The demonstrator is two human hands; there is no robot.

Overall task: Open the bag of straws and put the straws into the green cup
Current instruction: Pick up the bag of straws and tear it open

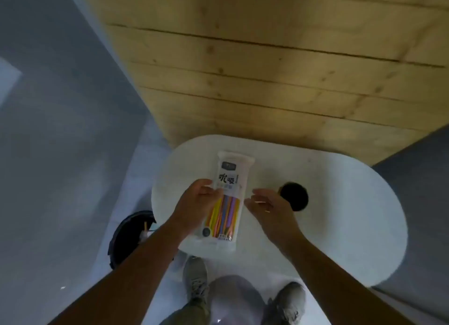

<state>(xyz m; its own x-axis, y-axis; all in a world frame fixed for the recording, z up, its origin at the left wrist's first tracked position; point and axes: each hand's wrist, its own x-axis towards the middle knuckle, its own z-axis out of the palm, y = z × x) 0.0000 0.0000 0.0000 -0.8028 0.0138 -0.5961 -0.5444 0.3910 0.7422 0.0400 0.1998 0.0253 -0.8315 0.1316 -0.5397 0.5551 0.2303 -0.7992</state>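
Observation:
A white plastic bag of straws [227,179] with black print and a clear window showing coloured straws is held above the white oval table [340,203]. My left hand [196,203] grips the bag's left side near its middle. Just to the right of the bag, my right hand [264,205] hovers with fingers spread and does not touch it. A dark round cup [295,196], seen from above, stands on the table right behind my right hand; its colour reads as near black in this dim light.
A wooden plank wall [267,57] rises behind the table. A dark bin [131,237] with rubbish stands on the floor at the left. My shoes [196,281] are below the table's near edge.

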